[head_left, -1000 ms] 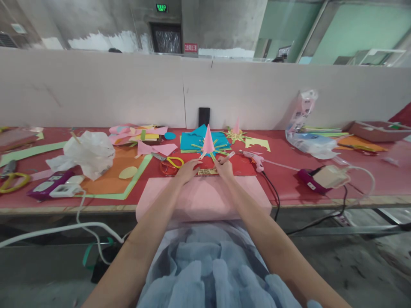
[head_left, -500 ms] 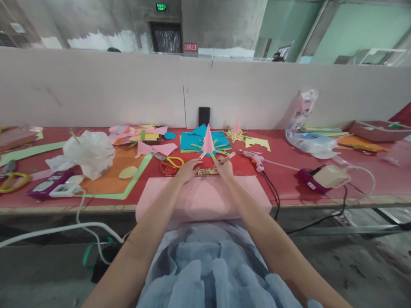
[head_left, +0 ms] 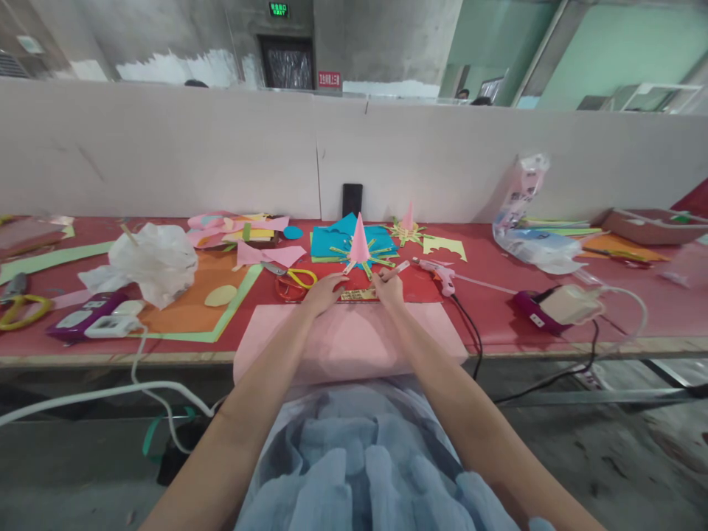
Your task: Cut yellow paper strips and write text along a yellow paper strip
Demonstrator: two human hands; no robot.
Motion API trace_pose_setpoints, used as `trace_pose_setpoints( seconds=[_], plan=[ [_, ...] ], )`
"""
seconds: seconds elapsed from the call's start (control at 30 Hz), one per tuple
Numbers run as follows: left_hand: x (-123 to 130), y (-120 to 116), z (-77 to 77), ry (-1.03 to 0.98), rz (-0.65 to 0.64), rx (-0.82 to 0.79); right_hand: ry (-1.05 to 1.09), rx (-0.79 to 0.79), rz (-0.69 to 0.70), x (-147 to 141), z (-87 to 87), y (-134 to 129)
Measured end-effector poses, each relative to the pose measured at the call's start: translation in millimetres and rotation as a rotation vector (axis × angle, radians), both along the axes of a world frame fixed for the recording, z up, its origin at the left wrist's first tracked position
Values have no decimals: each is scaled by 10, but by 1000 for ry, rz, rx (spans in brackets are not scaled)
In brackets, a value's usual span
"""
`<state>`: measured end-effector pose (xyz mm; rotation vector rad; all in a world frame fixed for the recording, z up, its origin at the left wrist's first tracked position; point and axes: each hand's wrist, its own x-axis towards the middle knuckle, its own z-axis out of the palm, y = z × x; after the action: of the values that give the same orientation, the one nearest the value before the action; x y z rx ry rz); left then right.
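A pink paper cone (head_left: 360, 240) stands upright amid green and yellow strips that spread out from its base, in front of blue paper sheets (head_left: 325, 242). My left hand (head_left: 325, 293) touches the craft's front left side, by the end of a pale strip; what its fingers pinch, if anything, is too small to tell. My right hand (head_left: 389, 286) is closed on a white pen (head_left: 397, 270), its fingertips beside a green strip at the front right. Between my hands lies a small yellowish piece with dark marks (head_left: 358, 294).
Yellow-handled scissors (head_left: 302, 277) lie left of my hands. A pink glue gun (head_left: 442, 276) with a black cord is at the right. A second cone craft (head_left: 408, 223) stands behind, crumpled white plastic (head_left: 155, 262) at the left. Pink padding (head_left: 348, 343) covers the near table edge.
My right hand and the pen have shifted very slightly to the right, away from the front strip. My left hand stays in nearly the same place.
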<state>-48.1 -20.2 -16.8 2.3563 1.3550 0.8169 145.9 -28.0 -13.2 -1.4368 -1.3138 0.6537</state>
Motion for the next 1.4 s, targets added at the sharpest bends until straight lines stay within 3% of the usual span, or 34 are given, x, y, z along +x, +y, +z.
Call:
trace_pose_setpoints(
  seconds=[0.57, 1.4],
  plan=[
    [11, -44, 60, 10, 2, -8, -57, 14, 15, 21, -58, 56],
    [12, -33, 49, 21, 3, -6, -30, -1, 8, -4, 43, -35]
  ],
)
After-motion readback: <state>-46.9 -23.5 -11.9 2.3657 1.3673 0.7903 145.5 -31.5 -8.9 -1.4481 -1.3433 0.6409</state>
